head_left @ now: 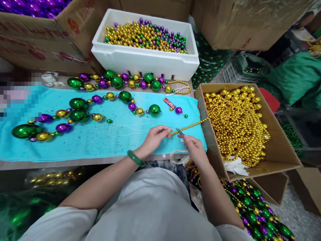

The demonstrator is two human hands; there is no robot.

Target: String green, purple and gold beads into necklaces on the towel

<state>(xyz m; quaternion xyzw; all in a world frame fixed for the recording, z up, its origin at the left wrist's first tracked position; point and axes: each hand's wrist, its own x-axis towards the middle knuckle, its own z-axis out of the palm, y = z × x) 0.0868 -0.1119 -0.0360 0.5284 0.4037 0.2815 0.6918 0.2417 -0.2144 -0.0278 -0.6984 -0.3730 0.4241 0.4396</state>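
My left hand (157,136) pinches the near end of a gold bead chain (192,126), which runs up and right over the rim of the cardboard box of gold beads. Close beside it, my right hand (194,147) is closed on small metal scissors (180,131), their tips near the chain. Left of my hands lies a strand of large green, purple and gold beads (79,109) on a turquoise towel (105,149). White thread (130,125) trails from it toward my left hand. A purple bead (178,110) and a small green bead lie above my hands.
A white foam box (145,62) of loose small beads stands at the back. On the right is the cardboard box (217,147) heaped with gold bead chains. Another bead strand (116,82) lies along the towel's far edge. A larger carton (32,40) with purple beads stands back left.
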